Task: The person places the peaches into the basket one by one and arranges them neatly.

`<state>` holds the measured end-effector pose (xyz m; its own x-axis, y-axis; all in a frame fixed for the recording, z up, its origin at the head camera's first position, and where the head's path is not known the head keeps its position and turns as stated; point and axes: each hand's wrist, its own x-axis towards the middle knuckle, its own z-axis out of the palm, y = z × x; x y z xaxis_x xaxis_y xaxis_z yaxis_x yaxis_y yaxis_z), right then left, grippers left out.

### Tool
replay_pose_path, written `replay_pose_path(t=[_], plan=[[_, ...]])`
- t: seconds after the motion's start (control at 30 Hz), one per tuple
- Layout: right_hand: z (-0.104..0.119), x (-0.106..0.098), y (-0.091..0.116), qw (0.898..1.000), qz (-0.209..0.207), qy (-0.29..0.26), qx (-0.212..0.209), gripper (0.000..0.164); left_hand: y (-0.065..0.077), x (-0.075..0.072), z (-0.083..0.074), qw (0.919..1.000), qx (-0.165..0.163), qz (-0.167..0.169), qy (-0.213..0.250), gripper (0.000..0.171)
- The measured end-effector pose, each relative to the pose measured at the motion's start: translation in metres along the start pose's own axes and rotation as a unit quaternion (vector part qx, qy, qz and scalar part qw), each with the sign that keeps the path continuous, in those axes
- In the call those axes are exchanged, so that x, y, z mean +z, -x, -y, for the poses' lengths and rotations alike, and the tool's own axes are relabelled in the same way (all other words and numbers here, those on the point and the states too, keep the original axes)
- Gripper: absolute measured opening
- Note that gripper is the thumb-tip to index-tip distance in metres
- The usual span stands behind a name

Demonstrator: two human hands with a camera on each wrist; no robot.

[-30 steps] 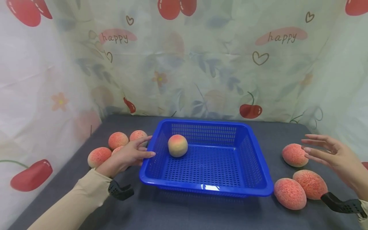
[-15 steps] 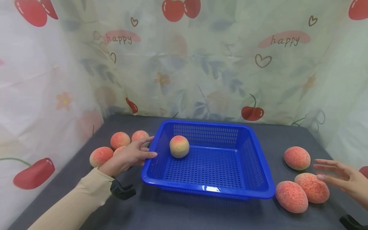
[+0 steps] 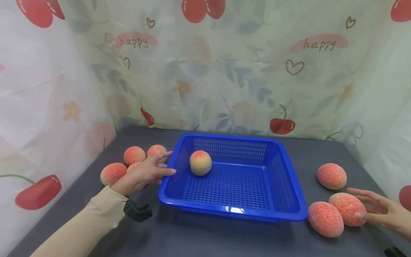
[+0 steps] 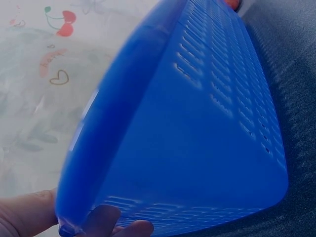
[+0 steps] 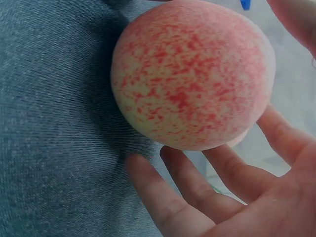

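My left hand grips the left rim of a blue plastic basket, thumb on the inner side and fingers outside under the rim. The left wrist view shows fingertips below that rim. One yellow and pink peach sits in the basket's left part. At the far right, my right hand is spread around a speckled pink peach lying on the table. Seen from the right wrist, its fingers are extended behind this peach, with the thumb on the opposite side; firm contact cannot be made out.
Two more pink peaches, one in front and one farther back, lie right of the basket. Several peaches cluster left of it, partly behind my left hand. A printed curtain encloses the dark table.
My right hand has moved from beside the rear peach down and toward the right peach, reaching around it. My left hand keeps its grip on the rim. The view shifted slightly.
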<state>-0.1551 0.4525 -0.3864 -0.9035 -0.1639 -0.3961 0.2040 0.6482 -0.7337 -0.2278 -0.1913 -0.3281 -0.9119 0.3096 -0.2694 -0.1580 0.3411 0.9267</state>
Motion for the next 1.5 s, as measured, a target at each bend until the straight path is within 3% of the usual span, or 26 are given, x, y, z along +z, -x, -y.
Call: replay_pose_path(t=[0.13, 0.37, 0.67, 1.2, 1.5], plan=[[-0.002, 0.003, 0.000, 1.000, 0.008, 0.003, -0.005, 0.066, 0.001, 0.000, 0.000, 1.0000, 0.000, 0.001, 0.002, 0.079], [-0.004, 0.004, -0.005, 1.000, 0.016, 0.024, -0.006, 0.082, 0.001, 0.000, -0.001, 1.0000, -0.002, -0.002, 0.000, 0.079], [-0.013, 0.005, -0.006, 0.999, 0.019, 0.018, -0.026, 0.089, 0.000, 0.001, 0.000, 1.0000, -0.004, -0.001, 0.002, 0.079], [-0.013, 0.009, -0.006, 0.998, -0.040, 0.035, -0.046, 0.070, -0.001, 0.000, 0.000, 1.0000, -0.006, -0.006, 0.001, 0.078], [-0.018, 0.010, -0.006, 0.992, -0.083, 0.079, -0.055, 0.072, 0.000, 0.000, -0.001, 0.9999, -0.009, -0.010, -0.004, 0.079]])
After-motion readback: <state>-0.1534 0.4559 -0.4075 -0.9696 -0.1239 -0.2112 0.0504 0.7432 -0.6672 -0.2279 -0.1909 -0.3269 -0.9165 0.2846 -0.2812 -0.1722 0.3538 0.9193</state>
